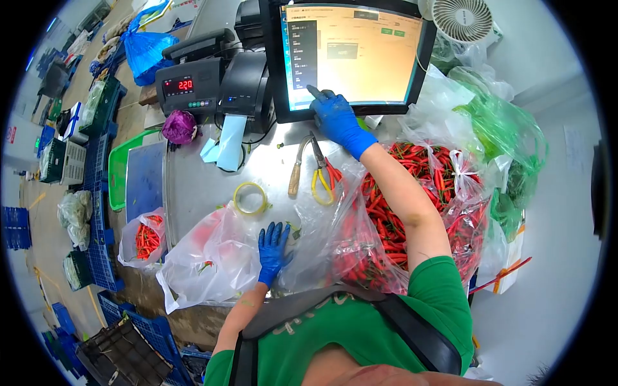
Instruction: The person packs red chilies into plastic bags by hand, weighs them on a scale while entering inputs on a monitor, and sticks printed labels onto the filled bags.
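My right hand [339, 121], in a blue glove, reaches up to the lower left of the monitor screen [364, 58], its index finger extended at the menu column. On the metal table [270, 170] my left hand [273, 249], also gloved in blue, lies flat with its fingers spread and nothing held. Beside it to the left is a whitish plastic bag [215, 257]. Under my right forearm a large clear bag of red chilies [386, 225] lies open. Yellow-handled scissors [320, 177], a wooden-handled tool [295, 177] and a tape roll [250, 198] rest between my hands and the monitor.
A scale display [187, 85] reading 2.20 and a printer [246, 87] stand left of the monitor, near a purple cabbage [179, 127]. A small bag of chilies [149, 238] sits at the left edge. A fan [462, 19] and green bags [505, 125] are at right.
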The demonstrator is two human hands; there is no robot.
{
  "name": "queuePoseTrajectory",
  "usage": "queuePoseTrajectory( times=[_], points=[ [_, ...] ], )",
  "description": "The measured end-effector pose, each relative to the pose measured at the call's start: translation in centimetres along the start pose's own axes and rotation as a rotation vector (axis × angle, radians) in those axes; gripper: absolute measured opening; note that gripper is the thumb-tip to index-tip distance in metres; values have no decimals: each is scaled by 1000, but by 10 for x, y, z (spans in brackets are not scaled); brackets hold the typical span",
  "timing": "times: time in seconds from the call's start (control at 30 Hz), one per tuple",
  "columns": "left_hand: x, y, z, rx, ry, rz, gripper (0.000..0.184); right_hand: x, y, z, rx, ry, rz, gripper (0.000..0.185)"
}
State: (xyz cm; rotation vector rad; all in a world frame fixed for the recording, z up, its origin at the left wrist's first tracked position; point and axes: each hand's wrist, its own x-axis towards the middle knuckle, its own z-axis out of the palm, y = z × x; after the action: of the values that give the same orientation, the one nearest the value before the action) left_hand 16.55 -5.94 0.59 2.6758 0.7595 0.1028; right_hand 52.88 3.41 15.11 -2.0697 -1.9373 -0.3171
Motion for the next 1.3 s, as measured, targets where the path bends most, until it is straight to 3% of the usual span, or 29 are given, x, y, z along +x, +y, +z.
queuePoseTrajectory(
  times=[0.33, 0.4, 0.43, 0.47, 0.53, 0.67, 0.73, 0.77, 0.8, 0.93, 1.0, 1.1, 1.13, 1.3],
  points=[
    [0, -2, 9, 56, 7, 11, 84, -3, 8, -6, 34, 4, 10, 11],
    [-5, -11, 24, 10, -13, 9, 81, -2, 3, -3, 12, 28, 24, 13],
    [-7, -10, 31, -165, 103, 6, 81, 0, 4, 5, -9, 44, -54, 13],
    [-8, -8, 24, -93, 155, 16, 76, 4, -11, -4, 135, 259, -189, 14],
    [-8, -9, 37, -147, 298, 51, 77, 2, -45, -5, 192, 212, -242, 18],
    [-9, -13, 44, -174, 331, 71, 79, -32, -126, -5, 217, -200, -620, 19],
    [-5, -8, 48, -293, 358, 67, 72, -56, -161, -2, 359, -241, -757, 20],
    [-3, -12, 62, -141, 438, 54, 56, -67, -177, -2, 355, -299, -803, 17],
    [-10, -11, 62, -162, 438, 61, 56, -77, -189, -1, 348, -359, -847, 15],
    [-38, -17, 56, -217, 355, 100, 54, -110, -215, 21, 191, -566, -694, 13],
    [-51, -20, 52, -243, 311, 103, 53, -122, -227, 33, -5, -588, -617, 19],
    [-59, -25, 41, -291, 210, 107, 51, -154, -228, 108, -161, -588, -566, 42],
    [-58, -25, 36, -321, 169, 105, 51, -161, -226, 127, -203, -598, -553, 42],
    [-52, -24, 1, -599, -8, 76, 48, -160, -219, 158, -7, -795, -471, 38]
  ],
)
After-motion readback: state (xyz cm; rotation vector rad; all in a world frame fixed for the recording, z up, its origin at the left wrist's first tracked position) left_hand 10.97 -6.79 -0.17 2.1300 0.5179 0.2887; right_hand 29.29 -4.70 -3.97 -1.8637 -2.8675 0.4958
